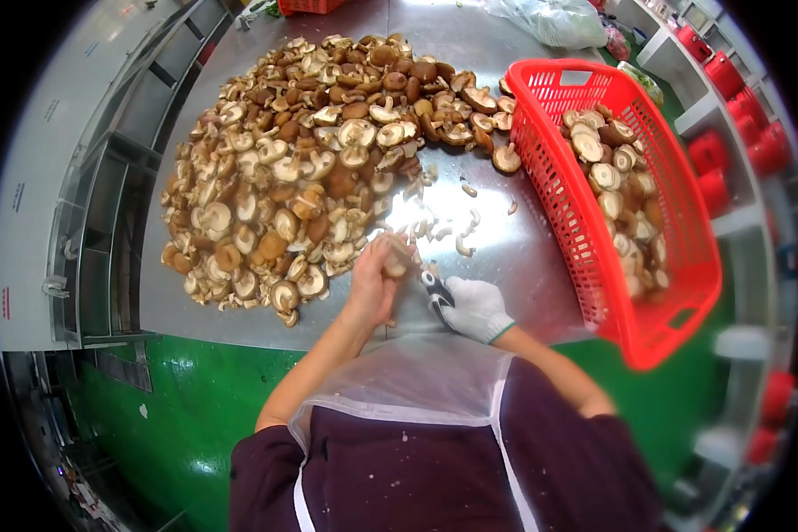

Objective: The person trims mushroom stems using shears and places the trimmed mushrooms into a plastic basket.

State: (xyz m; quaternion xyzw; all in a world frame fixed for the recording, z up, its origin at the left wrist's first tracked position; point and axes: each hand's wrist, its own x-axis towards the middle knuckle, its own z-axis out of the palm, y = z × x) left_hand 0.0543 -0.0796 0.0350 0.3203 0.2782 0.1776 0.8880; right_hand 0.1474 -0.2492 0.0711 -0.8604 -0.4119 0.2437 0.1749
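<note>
My bare left hand (pixel 374 285) is closed round a mushroom (pixel 397 257) near the front edge of the metal table. In my right hand (pixel 475 309), which wears a white glove, is a tool with a black and white handle (pixel 436 294); its tip is at the mushroom and hard to make out. A large pile of brown mushrooms (pixel 279 173) spreads over the table beyond and to the left of my hands. Several cut stems (pixel 464 245) lie just past my hands. To the right, a red basket (pixel 554 191) holds mushrooms with their pale undersides showing.
The metal table (pixel 528 297) ends close in front of my body. A clear plastic bag (pixel 554 19) and part of another red basket (pixel 312 5) are at the far edge. Metal shelving (pixel 106 239) stands at the left, white shelves with red containers (pixel 747 124) at the right.
</note>
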